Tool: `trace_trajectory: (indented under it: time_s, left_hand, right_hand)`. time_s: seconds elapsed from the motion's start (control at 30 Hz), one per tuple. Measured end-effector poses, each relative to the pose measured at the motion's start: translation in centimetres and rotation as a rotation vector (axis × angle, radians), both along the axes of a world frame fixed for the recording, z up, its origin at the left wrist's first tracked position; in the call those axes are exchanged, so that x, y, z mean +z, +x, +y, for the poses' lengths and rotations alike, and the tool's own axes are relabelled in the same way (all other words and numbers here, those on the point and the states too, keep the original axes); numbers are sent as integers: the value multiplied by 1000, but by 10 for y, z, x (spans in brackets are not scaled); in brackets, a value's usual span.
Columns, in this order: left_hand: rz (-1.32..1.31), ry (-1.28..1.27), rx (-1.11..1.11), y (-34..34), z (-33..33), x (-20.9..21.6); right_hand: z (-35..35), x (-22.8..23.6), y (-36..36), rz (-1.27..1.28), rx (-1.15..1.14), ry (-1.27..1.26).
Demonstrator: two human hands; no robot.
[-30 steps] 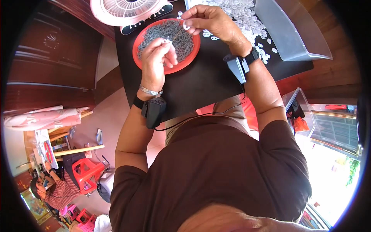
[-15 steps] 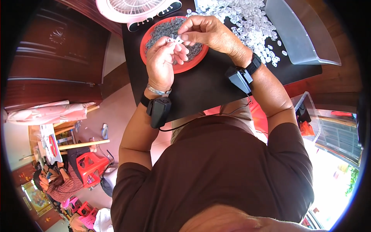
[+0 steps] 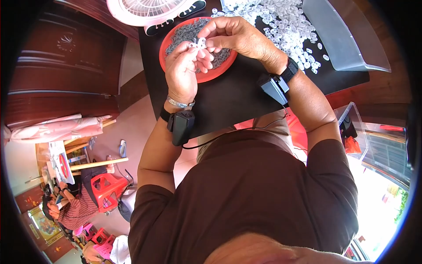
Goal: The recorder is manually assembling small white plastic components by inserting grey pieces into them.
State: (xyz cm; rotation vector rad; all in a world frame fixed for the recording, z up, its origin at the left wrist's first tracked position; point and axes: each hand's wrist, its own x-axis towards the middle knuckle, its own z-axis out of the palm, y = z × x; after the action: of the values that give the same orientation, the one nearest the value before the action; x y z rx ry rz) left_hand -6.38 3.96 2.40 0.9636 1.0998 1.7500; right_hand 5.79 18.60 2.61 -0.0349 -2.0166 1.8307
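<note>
Over a red basin (image 3: 163, 56) my two hands meet. My left hand (image 3: 181, 72) is closed, pinching a small white plastic piece with holes (image 3: 197, 45) between thumb and fingertips. From the other side my right hand (image 3: 239, 38) grips the same piece, or a second one against it, with thumb and forefinger; which of these, I cannot tell. Many small grey plastic pegs (image 3: 187, 31) fill the basin below. Right of it, a heap of clear-white oval plastic pieces with holes (image 3: 288, 28) spreads across the black table (image 3: 233, 99).
A clear plastic bin (image 3: 336, 39) lies tipped at the table's right end. A pink and white fan (image 3: 147, 9) stands at the back left. Cables run from the black wrist devices (image 3: 181, 127). Further left, a person (image 3: 79, 204) sits on a red plastic chair (image 3: 105, 189).
The white piece has turned slightly between my fingertips, and my right forefinger has shifted a little left. Both hands stay over the basin.
</note>
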Motion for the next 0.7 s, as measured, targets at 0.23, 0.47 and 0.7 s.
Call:
trace_trajectory:
  time_s: [0.23,0.47,0.7]
  left_hand:
    - [19,7,5,-1,1,-2]
    - [29,34,-15,1,2,-1]
    - [10,81,-22,1,1,-3]
  right_hand:
    - [-6,-1,0,50,-7,13]
    - [-3,-6,-2,73,70,-156]
    - [-4,-4,0,54,55,-184]
